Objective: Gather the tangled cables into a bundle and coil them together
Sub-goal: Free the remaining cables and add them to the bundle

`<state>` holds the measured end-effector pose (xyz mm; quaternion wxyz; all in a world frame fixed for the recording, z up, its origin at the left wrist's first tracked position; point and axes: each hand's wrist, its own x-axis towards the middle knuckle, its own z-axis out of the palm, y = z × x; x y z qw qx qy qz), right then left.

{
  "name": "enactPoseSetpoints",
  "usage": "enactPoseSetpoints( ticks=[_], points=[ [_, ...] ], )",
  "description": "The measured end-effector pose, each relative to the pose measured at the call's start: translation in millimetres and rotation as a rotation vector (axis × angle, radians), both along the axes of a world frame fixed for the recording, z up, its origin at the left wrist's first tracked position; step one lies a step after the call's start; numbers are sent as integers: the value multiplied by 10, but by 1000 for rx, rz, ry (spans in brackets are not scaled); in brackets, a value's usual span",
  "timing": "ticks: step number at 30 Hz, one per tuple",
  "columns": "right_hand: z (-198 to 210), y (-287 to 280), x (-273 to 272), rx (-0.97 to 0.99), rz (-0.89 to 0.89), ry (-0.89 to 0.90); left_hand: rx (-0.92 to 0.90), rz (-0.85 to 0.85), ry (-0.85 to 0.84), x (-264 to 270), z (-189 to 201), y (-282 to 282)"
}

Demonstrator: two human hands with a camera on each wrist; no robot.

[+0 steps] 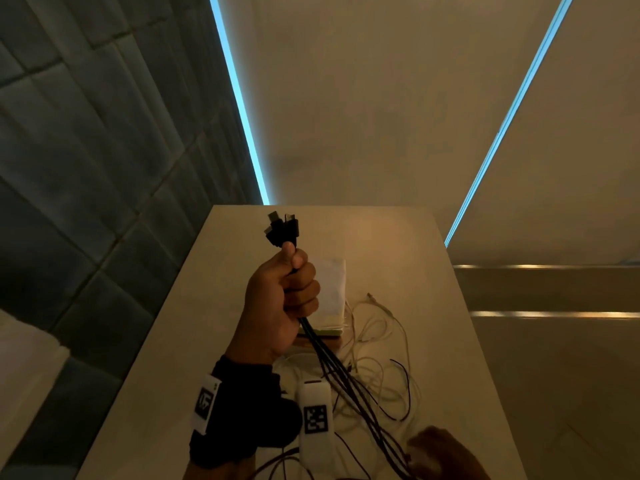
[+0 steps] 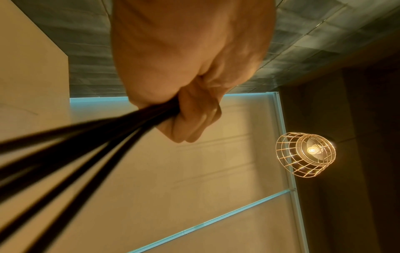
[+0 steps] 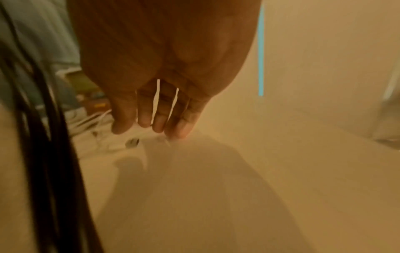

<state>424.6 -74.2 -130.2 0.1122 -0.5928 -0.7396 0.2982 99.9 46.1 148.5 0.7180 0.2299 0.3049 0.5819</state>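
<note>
Left hand (image 1: 280, 299) raised over table (image 1: 433, 271) centre, fist clenched on black cables (image 1: 349, 379), roughly five, plugs up; right hand (image 3: 160, 95) slack near front edge, fingers straight, gripping nothing; white cables (image 1: 377, 341) tangled, uncountable

Dim amber light, blurred wrist views

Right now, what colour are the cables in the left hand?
Black cables, gripped by the left hand; clearest in the head view.
</note>
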Motion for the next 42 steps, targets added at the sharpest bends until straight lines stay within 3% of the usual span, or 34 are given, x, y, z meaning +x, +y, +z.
enactPoseSetpoints(
  ticks=[4, 6, 9, 11, 13, 15, 18, 24, 29, 35, 38, 42],
  points=[
    [166, 7, -323, -90, 66, 184, -2, 10, 16, -62, -29, -35],
    [53, 102, -167, -42, -127, 188, -7, 25, 23, -95, -52, -46],
    [90, 214, -47, -270, -24, 176, 2, 44, 40, -138, -90, -57],
    [62, 290, 118, 17, 71, -111, 10, 56, 55, -154, -100, -67],
    [153, 426, 270, 43, 186, -206, 19, 61, 84, -159, -99, -77],
    [346, 482, 219, -10, 144, -97, 33, 61, 125, -146, -92, -86],
    [1004, 638, -22, -19, 147, 6, 54, 47, 209, -93, -88, -96],
    [2147, 1036, -617, -37, 135, 640, 85, -32, 555, 127, -134, -118],
    [2630, 1295, -1067, -55, 192, 935, 96, -221, 809, 326, -203, -190],
    [2752, 1418, -1343, 8, 94, 1077, 175, -176, 647, 240, -164, -214],
    [2685, 1407, -1446, 41, 24, 1095, 202, -62, 603, 285, -175, -204],
    [2485, 1299, -1512, -43, 98, 984, 198, 116, 493, 265, -166, -161]
  ],
)
